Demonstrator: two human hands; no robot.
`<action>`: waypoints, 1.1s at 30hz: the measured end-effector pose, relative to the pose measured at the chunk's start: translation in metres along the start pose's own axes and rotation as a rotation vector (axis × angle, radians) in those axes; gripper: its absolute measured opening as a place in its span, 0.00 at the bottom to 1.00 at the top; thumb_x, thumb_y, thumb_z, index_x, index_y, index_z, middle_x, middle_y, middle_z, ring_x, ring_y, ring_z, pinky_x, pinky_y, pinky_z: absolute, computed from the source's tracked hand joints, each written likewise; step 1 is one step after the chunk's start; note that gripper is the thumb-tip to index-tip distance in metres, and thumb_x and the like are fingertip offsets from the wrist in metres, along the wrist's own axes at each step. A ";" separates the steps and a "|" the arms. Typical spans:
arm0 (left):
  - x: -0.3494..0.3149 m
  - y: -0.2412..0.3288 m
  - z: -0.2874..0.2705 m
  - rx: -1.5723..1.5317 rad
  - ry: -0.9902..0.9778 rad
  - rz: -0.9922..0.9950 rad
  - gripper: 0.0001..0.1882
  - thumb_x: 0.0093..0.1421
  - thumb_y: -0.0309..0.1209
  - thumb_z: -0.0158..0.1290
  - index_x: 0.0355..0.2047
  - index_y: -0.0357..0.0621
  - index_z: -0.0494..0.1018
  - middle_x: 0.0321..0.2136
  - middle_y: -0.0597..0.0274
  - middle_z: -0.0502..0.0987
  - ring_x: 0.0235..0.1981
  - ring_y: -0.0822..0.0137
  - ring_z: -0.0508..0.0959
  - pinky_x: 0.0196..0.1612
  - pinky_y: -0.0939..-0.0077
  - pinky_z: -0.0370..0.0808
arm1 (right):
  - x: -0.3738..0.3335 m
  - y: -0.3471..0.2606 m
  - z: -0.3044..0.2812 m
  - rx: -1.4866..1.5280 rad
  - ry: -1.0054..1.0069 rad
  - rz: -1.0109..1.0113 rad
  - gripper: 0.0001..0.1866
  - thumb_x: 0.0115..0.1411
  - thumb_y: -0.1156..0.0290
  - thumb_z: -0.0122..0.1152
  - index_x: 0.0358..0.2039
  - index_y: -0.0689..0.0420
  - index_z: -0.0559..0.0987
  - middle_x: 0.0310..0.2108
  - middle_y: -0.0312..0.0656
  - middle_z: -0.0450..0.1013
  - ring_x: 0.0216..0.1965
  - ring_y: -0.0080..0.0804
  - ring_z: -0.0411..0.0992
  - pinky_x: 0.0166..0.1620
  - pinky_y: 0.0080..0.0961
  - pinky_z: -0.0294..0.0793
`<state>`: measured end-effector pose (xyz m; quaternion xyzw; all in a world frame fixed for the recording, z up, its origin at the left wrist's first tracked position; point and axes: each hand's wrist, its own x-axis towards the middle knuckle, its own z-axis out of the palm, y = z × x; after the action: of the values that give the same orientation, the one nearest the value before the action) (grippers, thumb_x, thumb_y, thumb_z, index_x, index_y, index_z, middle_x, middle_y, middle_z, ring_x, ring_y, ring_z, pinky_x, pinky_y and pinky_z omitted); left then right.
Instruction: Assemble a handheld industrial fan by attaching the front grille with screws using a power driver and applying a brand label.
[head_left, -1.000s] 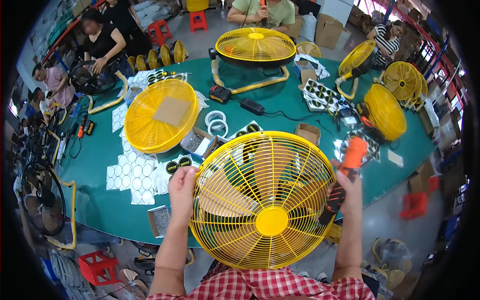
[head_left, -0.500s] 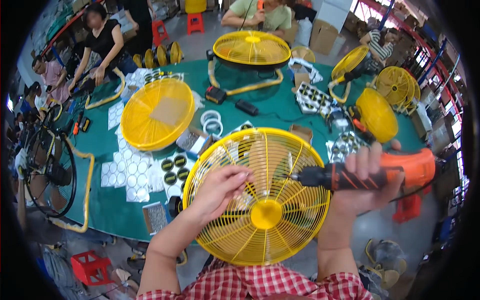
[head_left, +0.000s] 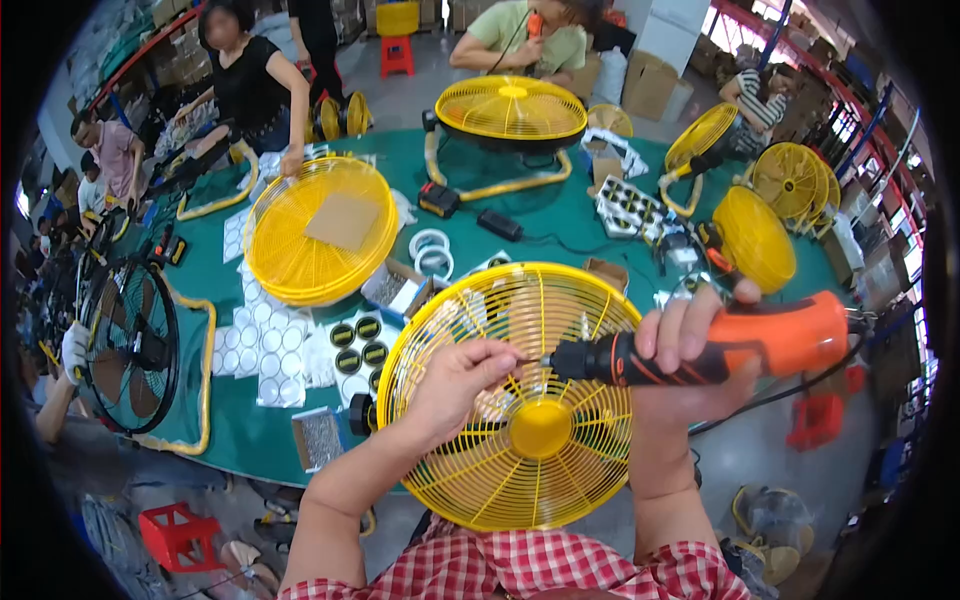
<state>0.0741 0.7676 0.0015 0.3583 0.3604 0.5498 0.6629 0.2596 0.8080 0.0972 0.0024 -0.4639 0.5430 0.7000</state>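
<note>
In front of me stands a yellow round fan, its wire grille facing up with a black knob at its left side. My right hand grips an orange and black electric screwdriver, held level over the grille and pointing left. My left hand is closed in a pinch right at the screwdriver's tip. Between its fingertips is something thin and dark, too small to name. Both hands are above the upper half of the grille.
Left lie stacked yellow grilles with a cardboard piece, touched by a co-worker's hand. Round labels, a box of small metal parts and tape rolls lie on the green table. Another fan stands far across.
The screwdriver has moved left, its tip now meeting my left fingertips. My left hand has shifted slightly right. A co-worker at the left has reached over to the stacked grilles.
</note>
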 end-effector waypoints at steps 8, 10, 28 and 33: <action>0.001 0.007 0.003 -0.118 -0.035 -0.180 0.09 0.59 0.31 0.50 0.36 0.37 0.73 0.28 0.65 0.76 0.27 0.80 0.72 0.31 0.91 0.68 | 0.001 0.008 -0.017 0.121 0.005 -0.019 0.28 0.53 0.53 0.58 0.48 0.51 0.60 0.20 0.37 0.64 0.17 0.26 0.65 0.24 0.26 0.69; 0.005 0.010 0.001 -0.133 -0.078 -0.273 0.09 0.59 0.31 0.50 0.36 0.37 0.73 0.27 0.66 0.75 0.26 0.80 0.71 0.29 0.92 0.67 | 0.003 0.009 -0.022 0.110 -0.091 -0.048 0.27 0.54 0.53 0.58 0.48 0.51 0.60 0.20 0.38 0.65 0.17 0.27 0.66 0.24 0.26 0.70; 0.111 0.055 -0.027 0.951 -0.283 0.444 0.13 0.50 0.24 0.55 0.37 0.47 0.78 0.20 0.65 0.68 0.23 0.74 0.68 0.27 0.81 0.64 | 0.032 0.038 -0.031 -0.164 -0.226 -0.253 0.32 0.52 0.54 0.62 0.51 0.51 0.58 0.25 0.40 0.66 0.24 0.33 0.66 0.30 0.33 0.67; 0.148 0.056 -0.036 1.175 -0.365 0.425 0.17 0.50 0.23 0.51 0.40 0.54 0.77 0.19 0.64 0.66 0.23 0.72 0.68 0.28 0.79 0.65 | 0.042 0.071 -0.054 -0.178 -0.244 -0.181 0.29 0.53 0.62 0.61 0.50 0.54 0.57 0.28 0.43 0.67 0.26 0.33 0.67 0.32 0.32 0.68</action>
<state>0.0365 0.9240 0.0201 0.8122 0.4040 0.3107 0.2838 0.2398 0.8962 0.0584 0.0479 -0.5897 0.4301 0.6819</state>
